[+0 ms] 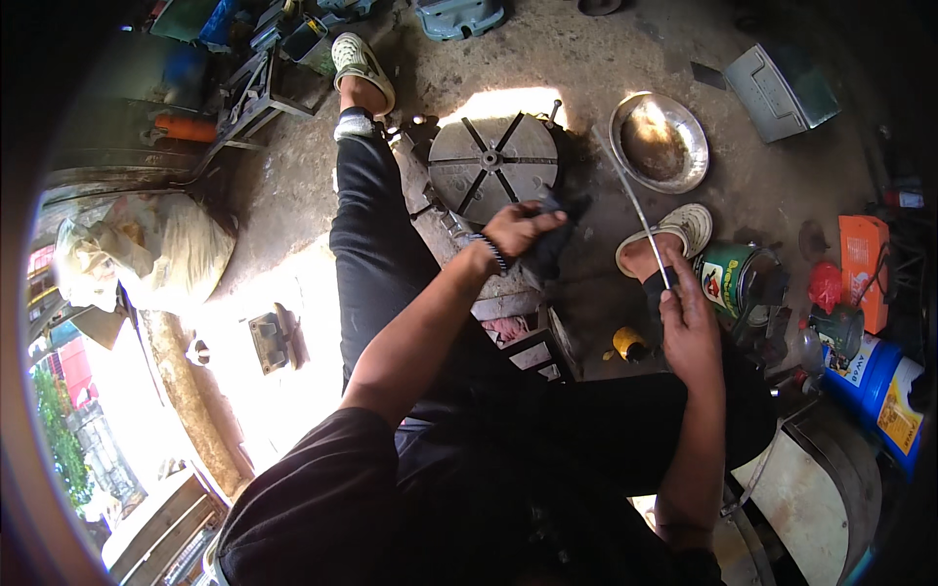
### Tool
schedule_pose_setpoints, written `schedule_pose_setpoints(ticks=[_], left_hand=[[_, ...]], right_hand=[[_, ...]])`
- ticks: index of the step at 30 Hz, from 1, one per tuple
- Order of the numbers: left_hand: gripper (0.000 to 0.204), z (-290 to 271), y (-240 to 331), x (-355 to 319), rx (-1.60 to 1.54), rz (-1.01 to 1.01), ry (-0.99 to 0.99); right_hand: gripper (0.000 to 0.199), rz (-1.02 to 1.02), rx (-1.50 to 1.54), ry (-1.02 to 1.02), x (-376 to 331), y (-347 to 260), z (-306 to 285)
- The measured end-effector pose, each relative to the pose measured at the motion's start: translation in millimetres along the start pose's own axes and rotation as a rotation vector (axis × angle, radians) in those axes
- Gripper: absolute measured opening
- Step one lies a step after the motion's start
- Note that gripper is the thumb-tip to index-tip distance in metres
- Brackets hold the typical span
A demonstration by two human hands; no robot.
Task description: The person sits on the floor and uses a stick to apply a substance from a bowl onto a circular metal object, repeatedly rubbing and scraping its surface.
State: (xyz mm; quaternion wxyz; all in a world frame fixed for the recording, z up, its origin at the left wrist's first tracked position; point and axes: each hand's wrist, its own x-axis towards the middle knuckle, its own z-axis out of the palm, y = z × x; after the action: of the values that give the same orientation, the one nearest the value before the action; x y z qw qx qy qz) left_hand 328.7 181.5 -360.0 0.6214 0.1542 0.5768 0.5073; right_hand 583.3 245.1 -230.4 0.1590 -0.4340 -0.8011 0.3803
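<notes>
A dark cloth (550,239) is gripped in the left hand (518,230), fingers closed around it, and is held above the concrete floor (567,59), just beside the edge of a round slotted metal plate (493,161); a thin metal rod (640,220) is pinched by the closed fingers of the right hand (689,327) at its lower end, and is slanted up and away toward a shallow metal bowl (660,142); a green tin can (733,278) is seen just right of the right hand, beside a sandalled foot (674,234); a blue drum (874,391) is stood farther right; a grey metal box (777,88) is set beyond the bowl.
</notes>
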Motion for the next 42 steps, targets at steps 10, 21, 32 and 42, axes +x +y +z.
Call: schedule_pose_setpoints(ticks=[10,21,32,42], left_hand=[[0.057,-137,-95,53,0.619,-0.138,0.62],[0.046,-140,-118,55,0.424,-0.031,0.578],[0.06,-132,-74,41,0.439,0.061,0.566],[0.034,-182,-172,102,1.209,0.224,0.396]], right_hand=[[0.039,0.138,-0.21,-0.364,13,-31,27],[0.037,0.084,-0.513,-0.621,71,-94,98],[0.04,-0.07,-0.557,-0.592,101,-66,152],[0.034,-0.077,-0.711,-0.795,103,-102,178]])
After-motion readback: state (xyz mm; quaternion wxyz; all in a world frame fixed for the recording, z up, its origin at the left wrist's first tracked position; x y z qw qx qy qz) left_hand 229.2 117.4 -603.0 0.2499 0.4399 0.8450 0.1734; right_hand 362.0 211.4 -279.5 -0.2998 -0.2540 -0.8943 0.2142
